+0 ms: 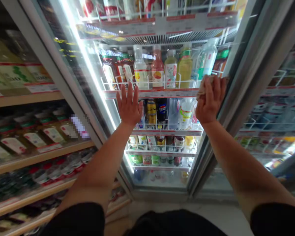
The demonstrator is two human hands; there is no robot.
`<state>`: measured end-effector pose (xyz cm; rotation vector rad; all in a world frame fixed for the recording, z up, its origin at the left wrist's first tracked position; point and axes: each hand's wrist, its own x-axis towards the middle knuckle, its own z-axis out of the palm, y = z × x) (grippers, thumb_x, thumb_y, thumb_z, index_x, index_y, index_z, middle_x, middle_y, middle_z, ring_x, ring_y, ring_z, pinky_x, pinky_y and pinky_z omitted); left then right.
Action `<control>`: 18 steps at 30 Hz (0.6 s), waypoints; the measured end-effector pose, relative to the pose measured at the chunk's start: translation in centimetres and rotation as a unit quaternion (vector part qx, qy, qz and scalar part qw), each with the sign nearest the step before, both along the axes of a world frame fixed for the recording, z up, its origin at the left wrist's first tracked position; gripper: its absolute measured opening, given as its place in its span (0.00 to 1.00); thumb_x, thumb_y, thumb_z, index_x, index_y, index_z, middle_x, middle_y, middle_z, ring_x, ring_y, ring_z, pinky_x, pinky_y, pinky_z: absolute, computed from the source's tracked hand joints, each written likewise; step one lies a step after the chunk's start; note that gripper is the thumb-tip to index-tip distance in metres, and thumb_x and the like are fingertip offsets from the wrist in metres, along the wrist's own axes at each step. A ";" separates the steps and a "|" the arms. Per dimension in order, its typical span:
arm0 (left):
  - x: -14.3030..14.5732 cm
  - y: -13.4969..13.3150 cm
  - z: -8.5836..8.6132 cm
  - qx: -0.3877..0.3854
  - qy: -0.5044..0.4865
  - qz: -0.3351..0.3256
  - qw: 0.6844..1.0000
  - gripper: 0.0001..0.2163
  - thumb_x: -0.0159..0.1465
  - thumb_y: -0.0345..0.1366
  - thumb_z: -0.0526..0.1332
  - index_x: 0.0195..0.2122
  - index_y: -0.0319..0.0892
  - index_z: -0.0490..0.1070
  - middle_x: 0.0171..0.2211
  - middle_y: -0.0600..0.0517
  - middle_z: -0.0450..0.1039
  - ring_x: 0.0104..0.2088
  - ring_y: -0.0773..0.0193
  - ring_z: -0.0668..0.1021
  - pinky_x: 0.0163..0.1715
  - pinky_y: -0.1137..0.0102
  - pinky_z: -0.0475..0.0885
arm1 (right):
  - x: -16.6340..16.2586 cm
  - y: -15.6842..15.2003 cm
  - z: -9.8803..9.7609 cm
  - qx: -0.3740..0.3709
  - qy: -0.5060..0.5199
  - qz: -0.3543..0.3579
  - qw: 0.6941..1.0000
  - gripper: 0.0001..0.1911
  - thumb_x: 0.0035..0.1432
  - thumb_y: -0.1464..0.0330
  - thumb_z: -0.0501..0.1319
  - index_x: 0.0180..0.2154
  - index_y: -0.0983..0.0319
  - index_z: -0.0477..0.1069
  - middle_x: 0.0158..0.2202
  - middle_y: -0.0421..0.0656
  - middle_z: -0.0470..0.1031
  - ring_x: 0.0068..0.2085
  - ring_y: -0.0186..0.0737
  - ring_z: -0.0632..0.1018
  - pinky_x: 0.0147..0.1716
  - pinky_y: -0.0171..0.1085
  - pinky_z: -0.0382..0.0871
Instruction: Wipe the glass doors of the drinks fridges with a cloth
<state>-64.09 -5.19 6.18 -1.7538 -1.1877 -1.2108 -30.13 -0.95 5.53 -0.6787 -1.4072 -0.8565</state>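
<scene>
Against the tall, clear glass door (153, 179) of a lit drinks cooler, both bare arms reach forward and up. The left hand (129, 106) has its palm toward the pane, its fingers spread and holding nothing; whether the whole palm meets the glass, I cannot tell. The right hand (209, 101), higher and farther over, bends its fingers over a crumpled beige cloth (201, 91), which lies between that hand and the pane, near the broad silver metal frame (241, 98) at the door's right. The thumb side is hidden, so a pinch cannot be told from a plain press.

Behind the glass, a clear bottle with a yellow-and-white label (140, 70) stands upright on a white wire shelf, and a black can with a round red, white and blue logo (162, 109) stands on the shelf below.

What could go wrong seems modest. The cloth looks loosely bunched, so uneven pressure might let it slide from under the fingers, leaving bare skin on the glass. A stray fold could snag where pane and frame meet. The left palm, if it touches, may leave prints. A hard shove could jolt the door, perhaps rattling the bottles.
</scene>
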 end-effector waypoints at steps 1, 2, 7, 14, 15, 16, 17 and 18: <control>0.0 0.2 -0.2 0.004 -0.003 0.001 1.000 0.32 0.74 0.54 0.43 0.72 0.40 0.54 0.74 0.45 0.46 0.75 0.49 0.40 0.73 0.45 0.33 | 0.0 -0.3 -0.3 -0.021 -0.026 -0.006 0.999 0.26 0.71 0.60 0.48 0.67 0.56 0.63 0.73 0.44 0.52 0.74 0.59 0.48 0.69 0.65 0.50; 0.0 0.4 -0.5 0.011 -0.004 0.004 1.000 0.32 0.74 0.55 0.42 0.72 0.40 0.54 0.74 0.47 0.46 0.75 0.50 0.40 0.73 0.46 0.33 | -0.1 -0.6 -0.6 -0.041 -0.054 -0.010 0.998 0.25 0.69 0.57 0.52 0.64 0.54 0.66 0.74 0.41 0.50 0.74 0.61 0.45 0.69 0.67 0.50; 0.1 0.8 -0.8 0.047 0.014 0.018 0.999 0.31 0.75 0.55 0.40 0.72 0.41 0.56 0.73 0.49 0.50 0.75 0.54 0.43 0.74 0.49 0.36 | -0.5 -1.7 -0.7 -0.116 -0.162 0.022 0.980 0.21 0.69 0.59 0.55 0.61 0.48 0.70 0.71 0.37 0.59 0.75 0.56 0.46 0.70 0.65 0.50; 0.3 0.2 -0.6 0.054 0.010 0.009 0.998 0.27 0.75 0.48 0.45 0.71 0.43 0.57 0.72 0.47 0.53 0.74 0.55 0.44 0.74 0.50 0.36 | -0.8 -1.2 2.9 -0.085 -0.073 0.006 0.994 0.31 0.71 0.61 0.48 0.72 0.58 0.51 0.72 0.48 0.57 0.74 0.57 0.50 0.70 0.69 0.43; 0.3 0.2 -0.6 0.053 0.009 0.007 0.999 0.27 0.75 0.48 0.45 0.71 0.42 0.58 0.72 0.47 0.52 0.74 0.55 0.43 0.74 0.50 0.36 | -1.1 -1.3 2.8 -0.081 -0.054 -0.003 0.995 0.31 0.71 0.61 0.48 0.72 0.59 0.51 0.72 0.49 0.55 0.74 0.58 0.48 0.69 0.69 0.42; 0.3 0.2 -0.7 0.051 0.008 0.007 0.999 0.27 0.75 0.49 0.45 0.71 0.42 0.58 0.72 0.47 0.52 0.74 0.56 0.43 0.74 0.50 0.35 | -1.5 -1.5 2.5 -0.083 -0.052 -0.005 0.995 0.30 0.71 0.61 0.48 0.72 0.58 0.53 0.73 0.48 0.55 0.75 0.58 0.47 0.69 0.69 0.43; 0.3 0.3 -0.7 0.050 0.010 0.008 0.999 0.27 0.75 0.49 0.45 0.71 0.42 0.57 0.72 0.47 0.51 0.74 0.56 0.42 0.74 0.51 0.35 | -1.9 -1.7 2.3 -0.092 -0.069 -0.001 0.993 0.29 0.72 0.61 0.48 0.71 0.57 0.55 0.72 0.47 0.56 0.75 0.57 0.47 0.70 0.68 0.44; 0.3 0.3 -0.7 0.051 0.013 0.011 0.999 0.27 0.75 0.48 0.44 0.71 0.41 0.57 0.73 0.48 0.51 0.74 0.57 0.41 0.74 0.51 0.35 | -2.2 -1.9 2.1 -0.104 -0.098 0.006 0.990 0.28 0.72 0.62 0.48 0.70 0.55 0.57 0.72 0.45 0.57 0.75 0.55 0.47 0.70 0.66 0.46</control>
